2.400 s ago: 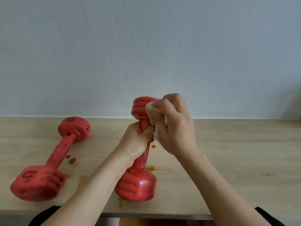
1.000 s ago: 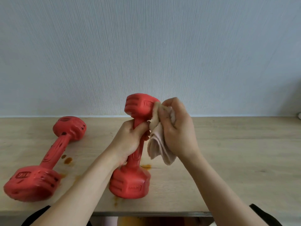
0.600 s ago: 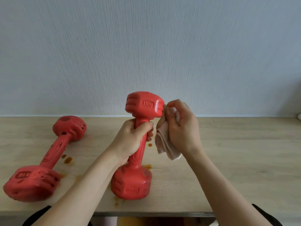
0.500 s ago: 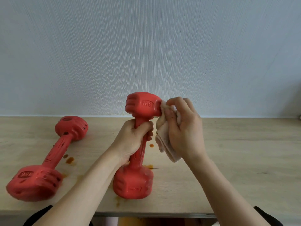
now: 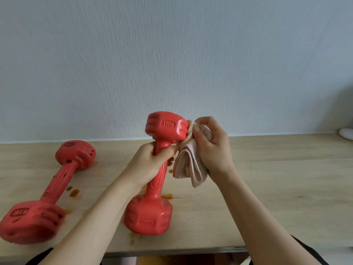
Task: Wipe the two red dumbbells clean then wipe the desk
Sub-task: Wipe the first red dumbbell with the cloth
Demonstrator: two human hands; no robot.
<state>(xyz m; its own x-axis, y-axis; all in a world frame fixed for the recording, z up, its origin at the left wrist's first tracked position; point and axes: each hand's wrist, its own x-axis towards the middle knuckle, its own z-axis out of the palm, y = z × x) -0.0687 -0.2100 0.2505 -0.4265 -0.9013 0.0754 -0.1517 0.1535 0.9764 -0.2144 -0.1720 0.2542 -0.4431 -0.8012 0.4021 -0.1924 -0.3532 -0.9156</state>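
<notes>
A pale grey-white wall (image 5: 172, 54) with fine vertical ribbed texture fills the upper view under soft, even light, meeting along a thin white strip the back edge of a light plywood desk (image 5: 277, 178), whose front edge (image 5: 172, 252) shows a darker underside below.

Pale wooden desk (image 5: 277, 180) bears two red dumbbells (image 5: 47, 192) (image 5: 150, 217), brown stains (image 5: 74, 193).

upright red dumbbell (image 5: 152, 178): "1KG" raised on upper head | same dumbbell, lower head: raised lettering, too blurred to read | lying red dumbbell (image 5: 47, 190): "1KG" on near head, seen upside down
</notes>
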